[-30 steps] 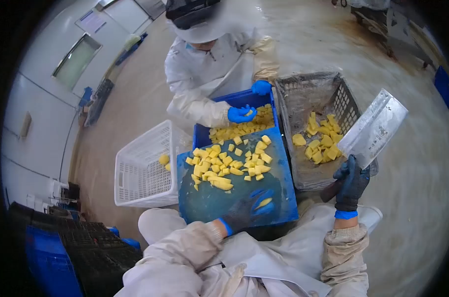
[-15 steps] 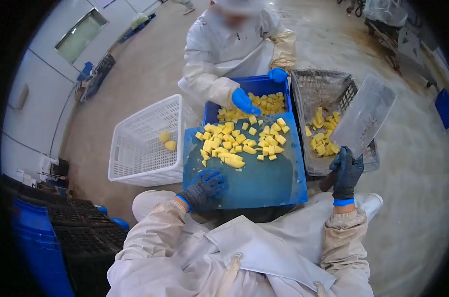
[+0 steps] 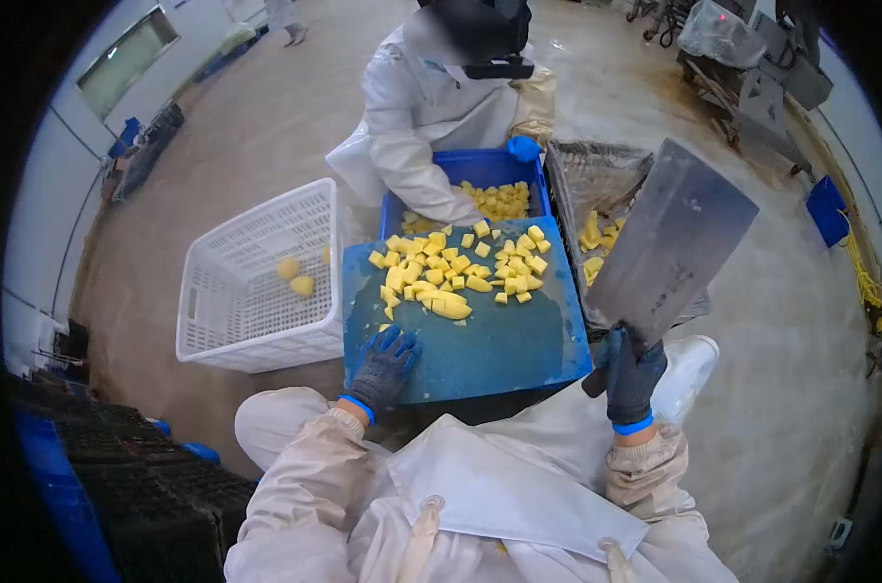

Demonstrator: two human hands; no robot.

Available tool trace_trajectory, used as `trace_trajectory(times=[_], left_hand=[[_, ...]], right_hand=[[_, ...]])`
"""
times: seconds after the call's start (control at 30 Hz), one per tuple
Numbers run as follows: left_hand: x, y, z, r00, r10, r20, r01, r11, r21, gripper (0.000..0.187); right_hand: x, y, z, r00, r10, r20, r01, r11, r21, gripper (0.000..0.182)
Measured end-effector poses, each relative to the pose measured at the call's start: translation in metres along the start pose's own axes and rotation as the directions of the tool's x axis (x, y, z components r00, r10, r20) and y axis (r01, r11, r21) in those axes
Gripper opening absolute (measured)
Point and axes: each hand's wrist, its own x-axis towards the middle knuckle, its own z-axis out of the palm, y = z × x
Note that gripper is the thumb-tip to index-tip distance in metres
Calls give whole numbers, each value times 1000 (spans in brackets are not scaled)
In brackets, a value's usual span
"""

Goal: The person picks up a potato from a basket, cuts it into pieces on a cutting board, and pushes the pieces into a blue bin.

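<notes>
My left hand (image 3: 385,367), in a dark grey glove, lies flat with fingers spread on the lower left of the blue board (image 3: 518,340). My right hand (image 3: 632,374), gloved alike, grips a wide cleaver (image 3: 674,238), its blade raised over the right side. Cut yellow pieces (image 3: 431,272) are scattered over the board's upper half. Beyond the board, a blue bin (image 3: 541,185) holds more yellow cubes (image 3: 499,199). A co-worker's arm (image 3: 436,185) reaches into that bin; the hand at its end is hidden.
A white basket (image 3: 256,335) with a few yellow lumps (image 3: 300,282) stands left of the board. Behind the cleaver is a dark crate (image 3: 596,160) with yellow pieces. The co-worker (image 3: 431,97) sits opposite. Black crates (image 3: 139,466) are at lower left, and machinery (image 3: 766,97) at upper right.
The cleaver has turned and now shows its blade broader and closer. The co-worker's hand has gone down into the blue bin, and their head has lowered. The whole view has shifted slightly.
</notes>
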Motion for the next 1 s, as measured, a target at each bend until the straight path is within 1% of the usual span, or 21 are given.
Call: trace_trajectory(times=[0.03, 0.1, 0.17, 0.2, 0.23, 0.27, 0.3, 0.33, 0.37, 0.43, 0.47, 0.5, 0.57, 0.63, 0.67, 0.73, 0.8, 0.83, 0.87, 0.93, 1.0], left_hand=[[-4, -1, -2, 999, -23, -25, 22, 999, -45, 45], [-10, 1, -10, 998, -47, -52, 41, 995, -96, 47], [-16, 8, -19, 916, -275, -292, 183, 934, -305, 55], [-19, 7, -11, 915, -273, -296, 177, 933, -315, 55], [-21, 4, -1, 879, -370, -302, 241, 890, -387, 56], [-22, 0, 9, 836, -461, -298, 298, 837, -459, 58], [-23, -1, 12, 838, -456, -301, 288, 836, -467, 58], [-23, -2, 13, 837, -490, -245, 330, 808, -488, 59], [-23, -4, 14, 832, -522, -188, 374, 778, -505, 61], [-20, -4, 12, 833, -523, -177, 367, 765, -530, 57], [-17, -4, 10, 833, -529, -163, 369, 750, -549, 54], [-15, -3, 13, 833, -529, -161, 370, 749, -550, 54], [-17, 0, 20, 831, -490, -264, 342, 824, -452, 48], [-18, -1, 18, 779, -589, -215, 361, 702, -614, 40], [-21, -5, 23, 761, -615, -206, 395, 691, -605, 40], [-21, -6, 29, 751, -620, -228, 381, 689, -617, 40], [-23, -7, 31, 738, -646, -195, 398, 650, -648, 39], [-23, -6, 31, 732, -659, -170, 402, 620, -674, 37], [-23, -6, 31, 726, -667, -167, 407, 613, -677, 37], [-23, -5, 31, 723, -631, -280, 357, 688, -632, 33], [-22, -3, 26, 717, -651, -251, 391, 673, -628, 31]], right_hand=[[-8, -3, 1, 1000, -7, -2, 7, 1000, -5, 8], [-21, -8, 3, 988, 110, 106, -116, 992, 52, 14], [-30, -1, 8, 985, 76, 153, -74, 997, -18, 14], [-35, -9, 14, 948, 117, 297, -124, 992, 5, 14], [-39, -15, 22, 890, 149, 431, -175, 984, 21, 15], [-41, -19, 30, 894, 147, 422, -168, 986, 13, 15], [-44, -24, 39, 841, 165, 515, -91, 982, -166, 14], [-48, -27, 46, 778, 204, 594, 5, 944, -331, 16], [-53, -24, 52, 782, 204, 588, 7, 942, -336, 16], [-63, -14, 66, 721, 57, 690, 328, 849, -413, 21], [-69, -12, 70, 693, 209, 690, 254, 825, -505, 26], [-72, -9, 71, 692, 211, 690, 253, 824, -506, 26], [-81, -2, 75, 671, 163, 723, 327, 810, -487, 26], [-86, 1, 82, 697, 164, 698, 355, 767, -534, 23], [-83, -2, 85, 675, 192, 712, 378, 739, -557, 23], [-77, -6, 88, 646, 222, 730, 411, 705, -578, 22], [-73, -4, 92, 641, 104, 761, 520, 670, -529, 21], [-71, -4, 94, 633, 106, 767, 526, 668, -526, 21], [-68, -5, 98, 605, 111, 789, 554, 652, -517, 20], [-61, -4, 106, 569, 113, 815, 587, 638, -498, 20], [-55, -1, 113, 517, 106, 849, 653, 592, -472, 21]])
